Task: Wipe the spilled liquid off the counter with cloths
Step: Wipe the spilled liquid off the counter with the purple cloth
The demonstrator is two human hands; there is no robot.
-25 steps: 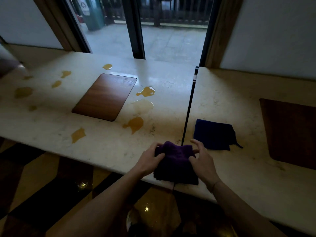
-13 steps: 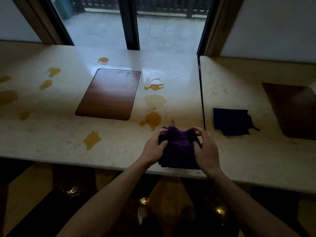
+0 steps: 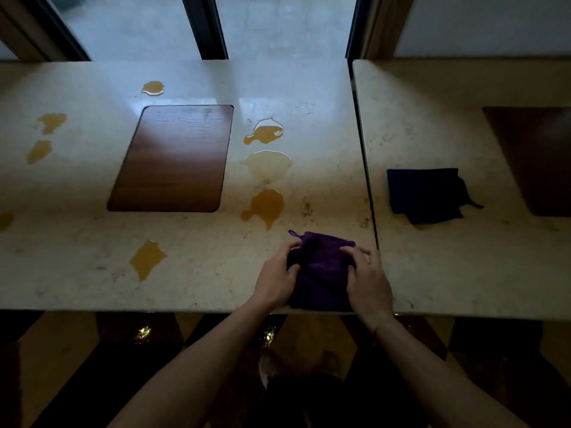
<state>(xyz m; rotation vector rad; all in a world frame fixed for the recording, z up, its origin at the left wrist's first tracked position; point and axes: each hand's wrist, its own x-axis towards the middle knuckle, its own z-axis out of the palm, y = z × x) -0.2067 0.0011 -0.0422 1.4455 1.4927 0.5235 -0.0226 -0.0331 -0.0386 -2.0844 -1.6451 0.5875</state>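
Note:
A purple cloth (image 3: 321,267) lies bunched on the marble counter (image 3: 216,267) near its front edge. My left hand (image 3: 276,281) grips its left side and my right hand (image 3: 367,281) grips its right side. Several amber puddles dot the counter: the nearest spill (image 3: 265,206) lies just beyond the cloth, a paler puddle (image 3: 268,163) and another puddle (image 3: 264,132) sit farther back, and one more puddle (image 3: 146,257) is at the front left. A dark blue cloth (image 3: 426,194) lies flat on the right counter section.
A wooden inlay panel (image 3: 173,157) sits in the left counter section, with more puddles (image 3: 46,134) to its left. A dark seam (image 3: 364,156) divides the two counter sections. Another wooden panel (image 3: 537,159) is at the far right. Window frames stand behind.
The view has shifted to look more squarely down on the counter. The purple cloth and both hands have moved slightly away from the front edge toward the nearest spill.

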